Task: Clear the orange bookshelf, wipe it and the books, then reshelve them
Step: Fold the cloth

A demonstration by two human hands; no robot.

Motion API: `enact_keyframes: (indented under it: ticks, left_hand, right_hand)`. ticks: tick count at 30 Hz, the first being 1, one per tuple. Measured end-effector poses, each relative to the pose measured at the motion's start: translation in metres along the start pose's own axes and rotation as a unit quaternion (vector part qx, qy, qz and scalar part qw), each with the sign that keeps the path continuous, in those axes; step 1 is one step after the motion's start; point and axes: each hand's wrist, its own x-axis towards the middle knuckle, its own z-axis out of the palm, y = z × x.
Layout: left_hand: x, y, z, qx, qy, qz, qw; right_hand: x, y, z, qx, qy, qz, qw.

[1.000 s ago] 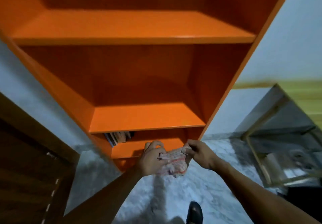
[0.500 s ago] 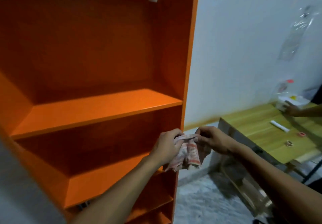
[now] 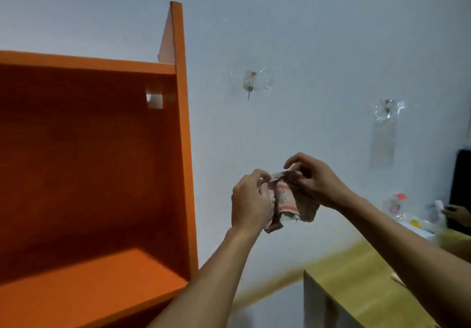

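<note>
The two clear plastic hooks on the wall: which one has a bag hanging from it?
The right-hand hook, far from the orange bookshelf, holds a clear plastic bag. The left hook holds nothing.

Bookshelf (image 3: pixel 182 149): bright orange on the front edges, darker brownish orange inside. Cloth (image 3: pixel 286 201): off-white, printed with a red-orange band and fine reddish marks; brownish at the crumpled edges. Wall (image 3: pixel 318 34): pale bluish white. Table (image 3: pixel 369 281): light yellowish wood grain. Red cap (image 3: pixel 400 196) noted at far right.
</note>
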Motion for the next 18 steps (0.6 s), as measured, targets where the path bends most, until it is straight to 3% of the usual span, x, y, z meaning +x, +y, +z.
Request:
enact_keyframes:
  ticks: [5,10,18]
  left_hand:
    - [0.102,0.007,0.04,0.008,0.003,0.033,0.999]
    - [0.187,0.012,0.031,0.071,-0.033,0.063,0.995]
    - [0.285,0.021,-0.001,0.16,0.062,0.102,0.98]
  right_hand:
    - [0.079,0.052,-0.034,-0.017,0.043,-0.079,0.996]
    - [0.167,0.077,-0.046,-0.034,0.089,-0.16,0.983]
    - [0.276,0.067,-0.036,0.007,0.106,-0.196,0.975]
